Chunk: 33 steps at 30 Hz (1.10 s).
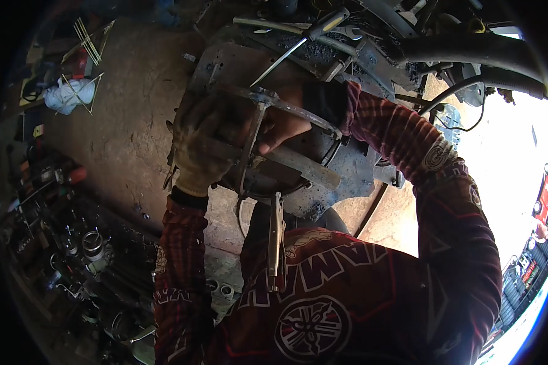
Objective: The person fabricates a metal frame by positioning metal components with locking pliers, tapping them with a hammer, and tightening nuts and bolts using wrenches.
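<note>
My left hand (196, 149), in a brownish work glove, is curled at the left side of a welded metal frame (249, 143); its fingers lie in shadow and what they grip is hidden. My right hand (286, 121) reaches in behind the frame's upper bar, bare, with one digit pointing down over a flat metal bar (310, 169). Its other fingers are in the dark, closed around something I cannot make out. Below the frame, locking pliers (276, 237) hang clamped at its lower edge. Under everything lies a metal plate (341, 188) with a round opening.
A screwdriver (304, 40) and a wrench (350, 31) lie on the cluttered metal parts beyond my hands. Thick dark hoses (469, 52) run at the upper right. Tools and engine parts (91, 246) crowd the left floor, near a white cloth (70, 95) and thin sticks (88, 42).
</note>
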Each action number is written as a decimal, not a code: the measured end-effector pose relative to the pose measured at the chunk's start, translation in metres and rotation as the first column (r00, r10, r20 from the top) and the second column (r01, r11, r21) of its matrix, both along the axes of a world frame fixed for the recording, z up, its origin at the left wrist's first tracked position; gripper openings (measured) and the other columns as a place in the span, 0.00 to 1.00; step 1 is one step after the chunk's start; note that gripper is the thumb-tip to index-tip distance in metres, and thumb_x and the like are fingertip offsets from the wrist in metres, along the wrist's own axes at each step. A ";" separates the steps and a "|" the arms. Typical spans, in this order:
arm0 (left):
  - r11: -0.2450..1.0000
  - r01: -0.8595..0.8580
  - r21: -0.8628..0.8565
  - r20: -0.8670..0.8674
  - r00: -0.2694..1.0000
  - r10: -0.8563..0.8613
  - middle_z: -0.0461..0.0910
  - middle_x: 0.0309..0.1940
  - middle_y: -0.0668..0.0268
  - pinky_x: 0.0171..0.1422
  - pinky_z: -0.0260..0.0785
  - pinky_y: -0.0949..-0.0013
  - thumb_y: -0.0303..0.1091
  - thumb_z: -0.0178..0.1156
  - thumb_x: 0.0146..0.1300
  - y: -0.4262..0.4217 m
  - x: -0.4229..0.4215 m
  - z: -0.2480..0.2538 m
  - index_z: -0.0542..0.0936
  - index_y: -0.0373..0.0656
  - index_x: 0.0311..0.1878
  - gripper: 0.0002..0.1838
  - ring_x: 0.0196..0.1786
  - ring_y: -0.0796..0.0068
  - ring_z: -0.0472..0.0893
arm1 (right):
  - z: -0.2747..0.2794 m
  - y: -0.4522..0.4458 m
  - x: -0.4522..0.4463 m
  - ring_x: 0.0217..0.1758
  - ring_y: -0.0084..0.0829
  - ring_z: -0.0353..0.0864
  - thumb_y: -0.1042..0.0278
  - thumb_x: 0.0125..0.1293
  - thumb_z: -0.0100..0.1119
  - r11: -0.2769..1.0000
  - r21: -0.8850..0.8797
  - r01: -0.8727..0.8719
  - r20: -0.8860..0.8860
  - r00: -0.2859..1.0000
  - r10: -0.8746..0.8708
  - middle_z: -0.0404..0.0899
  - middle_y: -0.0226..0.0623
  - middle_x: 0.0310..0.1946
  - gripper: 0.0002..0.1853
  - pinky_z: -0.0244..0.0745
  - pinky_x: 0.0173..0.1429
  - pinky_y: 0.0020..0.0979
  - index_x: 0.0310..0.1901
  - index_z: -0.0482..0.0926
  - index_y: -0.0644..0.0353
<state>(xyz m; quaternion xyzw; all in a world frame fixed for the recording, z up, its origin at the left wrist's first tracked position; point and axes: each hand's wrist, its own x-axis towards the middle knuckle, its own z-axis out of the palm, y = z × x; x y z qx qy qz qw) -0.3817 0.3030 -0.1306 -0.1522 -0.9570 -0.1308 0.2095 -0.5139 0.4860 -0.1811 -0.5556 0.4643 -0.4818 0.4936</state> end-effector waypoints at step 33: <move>0.979 0.048 0.199 0.098 0.993 -0.068 0.79 0.51 0.56 0.61 0.70 0.51 0.41 0.64 0.56 0.004 -0.007 0.014 0.83 0.42 0.49 0.19 0.56 0.49 0.77 | 0.081 0.066 -0.059 0.45 0.39 0.86 0.57 0.64 0.68 0.748 0.346 0.566 -0.314 0.821 -0.476 0.85 0.44 0.44 0.22 0.81 0.50 0.40 0.55 0.81 0.59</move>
